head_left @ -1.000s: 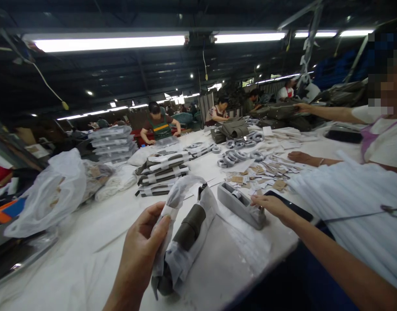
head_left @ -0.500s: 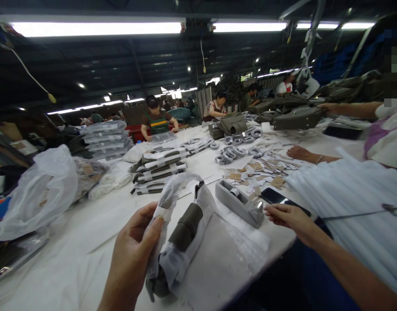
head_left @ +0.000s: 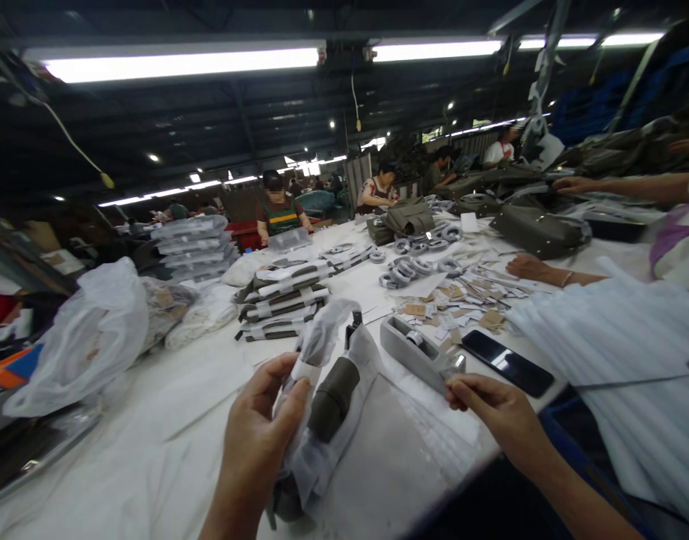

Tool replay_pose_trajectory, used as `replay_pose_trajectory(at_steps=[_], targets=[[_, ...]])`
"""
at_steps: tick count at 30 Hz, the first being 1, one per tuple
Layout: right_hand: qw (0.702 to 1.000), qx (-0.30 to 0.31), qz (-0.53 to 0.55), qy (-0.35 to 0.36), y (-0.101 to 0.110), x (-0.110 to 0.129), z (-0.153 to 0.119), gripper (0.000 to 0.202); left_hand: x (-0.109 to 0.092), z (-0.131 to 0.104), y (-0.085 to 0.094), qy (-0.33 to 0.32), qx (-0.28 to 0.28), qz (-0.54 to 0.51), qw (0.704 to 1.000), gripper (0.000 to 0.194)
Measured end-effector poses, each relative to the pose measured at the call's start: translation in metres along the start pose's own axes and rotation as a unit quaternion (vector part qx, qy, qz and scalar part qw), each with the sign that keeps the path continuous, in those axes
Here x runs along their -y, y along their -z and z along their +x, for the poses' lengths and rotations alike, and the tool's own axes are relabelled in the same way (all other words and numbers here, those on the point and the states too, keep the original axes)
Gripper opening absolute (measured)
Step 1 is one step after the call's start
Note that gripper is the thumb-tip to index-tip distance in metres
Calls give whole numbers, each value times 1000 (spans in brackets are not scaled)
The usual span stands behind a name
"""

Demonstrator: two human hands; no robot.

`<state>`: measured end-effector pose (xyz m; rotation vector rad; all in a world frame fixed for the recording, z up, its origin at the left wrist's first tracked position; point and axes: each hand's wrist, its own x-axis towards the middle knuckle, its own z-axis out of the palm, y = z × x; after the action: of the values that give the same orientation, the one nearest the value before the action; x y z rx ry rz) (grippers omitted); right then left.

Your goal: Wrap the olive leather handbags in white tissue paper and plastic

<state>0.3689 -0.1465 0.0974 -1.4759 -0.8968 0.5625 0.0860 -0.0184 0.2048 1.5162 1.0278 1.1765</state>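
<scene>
My left hand pinches a strip of white wrapping around part of a dark olive strap piece, which lies partly wrapped in thin white sheet on the table. At the end of a grey tape dispenser, my right hand is closed, thumb against fingers. Its fingertips are beside the cutting edge; clear tape between them is too faint to make out. White sheets lie under and beside the dispenser.
A black phone lies right of the dispenser. Wrapped olive pieces, grey rings and tags sit farther back. White foam and a co-worker's hand are at the right.
My right hand has shifted left and slightly down beside the dispenser, uncovering more of the phone. The view has turned slightly left. My left hand keeps its hold on the wrapping.
</scene>
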Motion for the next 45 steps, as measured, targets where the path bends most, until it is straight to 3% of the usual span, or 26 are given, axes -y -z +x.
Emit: replay_pose_trajectory(at_steps=[6,9,13,18,22,28,33,37,41,45], targets=[[976,168,73,116,-70,81,-6,23,-2,-5,-6,-78,4,118,990,34],[967,196,85,137,-100,106,-4,25,-2,-7,-6,-123,5,148,981,29],[972,196,72,106,-125,118,1,32,0,-10,-5,-145,0,146,979,27],[975,211,50,48,-131,116,4,35,2,-9,1,-168,-3,165,972,26],[978,199,4,60,-129,116,2,35,2,-10,4,-187,-9,164,968,25],[961,241,-11,139,-127,115,2,31,-4,-12,5,-128,4,124,984,28],[961,250,14,121,-126,114,1,25,-2,-11,3,-104,39,93,989,26],[959,254,92,86,-130,115,1,25,-1,-11,1,-69,87,4,994,28],[956,239,154,77,-137,112,2,23,-4,-10,1,-36,118,-56,991,32],[972,188,67,123,-143,110,1,20,-3,-9,1,-30,120,-80,989,36]])
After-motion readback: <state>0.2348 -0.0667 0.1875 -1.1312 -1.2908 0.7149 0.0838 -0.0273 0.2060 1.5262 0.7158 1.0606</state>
